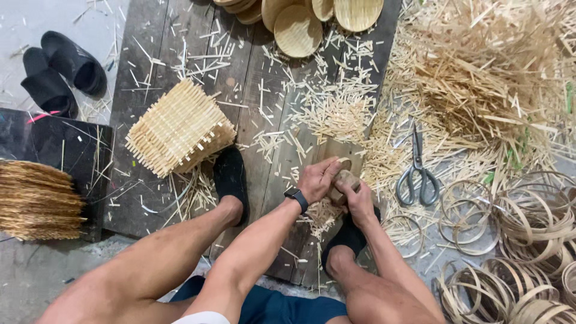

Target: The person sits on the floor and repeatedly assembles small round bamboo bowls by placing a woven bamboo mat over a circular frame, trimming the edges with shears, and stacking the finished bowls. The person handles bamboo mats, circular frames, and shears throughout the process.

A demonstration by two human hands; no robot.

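1. A small rounded wooden block (345, 180) sits low over the dark plank floor (252, 90), between the person's feet.
2. The left hand (317, 179) and the right hand (359, 201) both wrap tightly round it.
3. Steel scissors (417, 174) lie just right.
4. Thin bamboo hoops (528, 222) coil beyond.
5. A stack of square woven mats (180, 129) rests left, amid pale splinters.

Bamboo-weaving workshop: plank floor (252, 78) strewn with offcuts (336, 108), woven mat stack (180, 129), split-strip rings (528, 222), scissors (418, 171).
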